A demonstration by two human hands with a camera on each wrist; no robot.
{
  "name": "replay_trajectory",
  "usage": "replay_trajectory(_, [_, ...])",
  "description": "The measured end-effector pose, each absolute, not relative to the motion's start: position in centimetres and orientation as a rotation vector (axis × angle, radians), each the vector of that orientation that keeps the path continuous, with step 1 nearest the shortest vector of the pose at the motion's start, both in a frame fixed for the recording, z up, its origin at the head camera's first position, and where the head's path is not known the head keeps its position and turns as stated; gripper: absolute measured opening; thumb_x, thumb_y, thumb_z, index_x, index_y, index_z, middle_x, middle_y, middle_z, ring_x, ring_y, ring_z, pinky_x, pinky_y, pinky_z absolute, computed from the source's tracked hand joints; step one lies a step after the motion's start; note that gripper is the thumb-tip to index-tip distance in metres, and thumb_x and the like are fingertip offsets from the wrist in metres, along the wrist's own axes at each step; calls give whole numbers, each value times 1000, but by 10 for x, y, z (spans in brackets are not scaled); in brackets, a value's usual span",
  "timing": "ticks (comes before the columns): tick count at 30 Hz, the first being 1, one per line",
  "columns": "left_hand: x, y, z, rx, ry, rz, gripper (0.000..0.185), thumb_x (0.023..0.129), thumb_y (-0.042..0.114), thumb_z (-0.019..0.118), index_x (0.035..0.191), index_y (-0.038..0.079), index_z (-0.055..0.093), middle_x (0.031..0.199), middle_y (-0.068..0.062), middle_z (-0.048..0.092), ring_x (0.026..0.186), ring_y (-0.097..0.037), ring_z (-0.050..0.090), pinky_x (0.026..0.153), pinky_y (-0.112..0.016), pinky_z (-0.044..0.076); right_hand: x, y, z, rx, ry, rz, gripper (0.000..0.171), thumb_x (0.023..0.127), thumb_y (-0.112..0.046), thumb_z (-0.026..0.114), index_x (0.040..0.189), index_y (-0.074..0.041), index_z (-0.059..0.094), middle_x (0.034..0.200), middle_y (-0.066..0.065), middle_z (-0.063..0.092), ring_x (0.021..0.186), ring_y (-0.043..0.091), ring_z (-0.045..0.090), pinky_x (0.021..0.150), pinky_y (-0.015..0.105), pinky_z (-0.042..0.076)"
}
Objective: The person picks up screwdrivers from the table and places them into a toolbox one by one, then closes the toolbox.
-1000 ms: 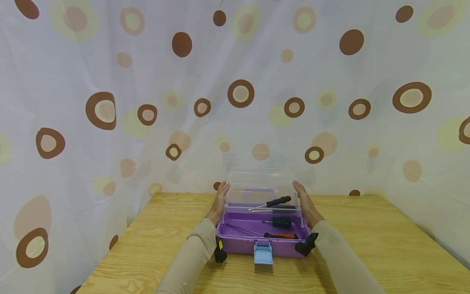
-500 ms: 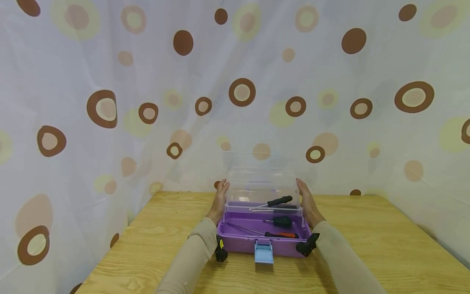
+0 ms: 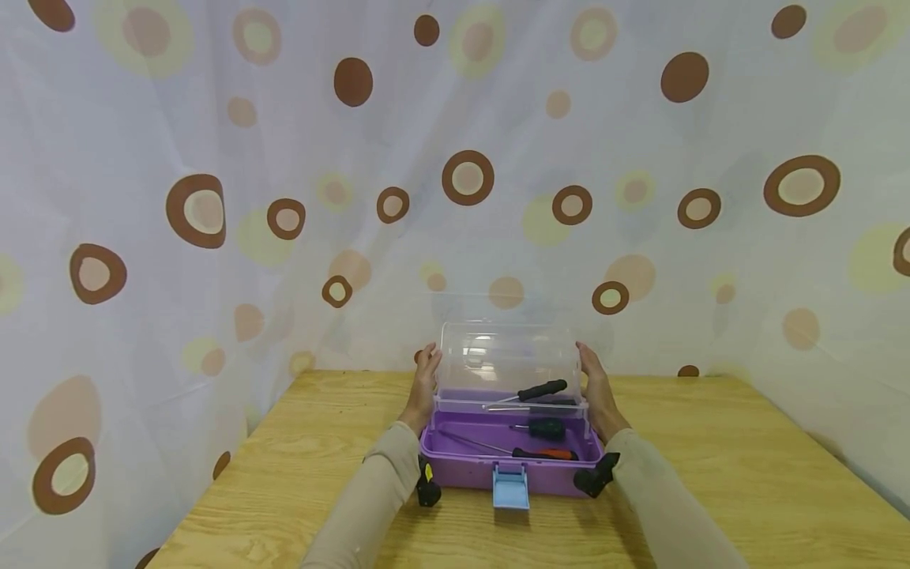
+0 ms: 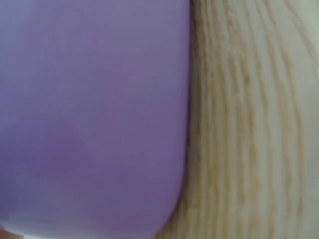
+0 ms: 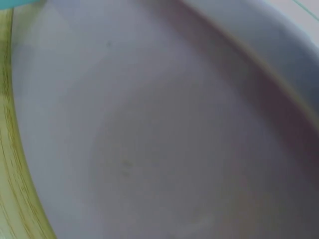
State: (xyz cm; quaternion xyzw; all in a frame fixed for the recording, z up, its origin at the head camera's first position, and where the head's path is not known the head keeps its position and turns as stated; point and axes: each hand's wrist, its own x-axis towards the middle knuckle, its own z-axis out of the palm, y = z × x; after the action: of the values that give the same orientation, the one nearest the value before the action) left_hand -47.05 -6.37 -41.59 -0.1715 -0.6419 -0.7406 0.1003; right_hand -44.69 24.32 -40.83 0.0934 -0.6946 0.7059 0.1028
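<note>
A purple toolbox (image 3: 462, 470) stands open on the wooden table (image 3: 298, 474), with a light blue latch (image 3: 510, 488) hanging at its front. Its clear lid (image 3: 508, 363) stands raised at the back. My left hand (image 3: 426, 373) presses flat on the lid's left side and my right hand (image 3: 593, 379) on its right side, fingers fairly straight. Inside lie a black-handled screwdriver (image 3: 540, 390) on the upper tray, a dark green-handled one (image 3: 546, 428) and a red and black one (image 3: 543, 455) below. The left wrist view shows only the box's purple wall (image 4: 89, 114), blurred.
A white curtain (image 3: 213, 158) with brown and yellow dots hangs close behind and to both sides of the table. Bare wood lies left and right of the box (image 3: 711, 458). The right wrist view is filled by a blurred pale purple surface (image 5: 149, 139).
The clear lid has tipped forward toward me from its fully open position. Both hands have risen slightly along its sides with it. The box base has stayed put.
</note>
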Motion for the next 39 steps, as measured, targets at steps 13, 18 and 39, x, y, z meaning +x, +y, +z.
replay_trajectory(13, [-471, -64, -416, -525, -1854, -2169, 61, 110, 27, 31, 158, -9, 18, 163, -36, 14, 151, -50, 11, 120, -64, 9, -442, 244, -407, 249, -2042, 2103, 73, 109, -56, 22, 168, -15, 6, 170, 19, 1, 146, 59, 15, 115, 68, 23])
replay_trajectory(18, [-469, -64, -417, -506, -1841, -2154, 60, 109, 28, 33, 158, -6, 22, 163, -34, 18, 151, -48, 14, 120, -64, 10, -441, 244, -407, 243, -2031, 2093, 72, 109, -53, 23, 168, -15, 7, 170, 19, 0, 146, 59, 15, 115, 67, 24])
replay_trajectory(39, [-464, -66, -414, -469, -1807, -2203, 61, 110, 32, 36, 158, -3, 26, 162, -32, 22, 148, -55, 15, 117, -70, 14, -438, 243, -409, 231, -1953, 2108, 69, 110, -48, 27, 167, -13, 11, 169, 20, 9, 146, 55, 20, 113, 63, 26])
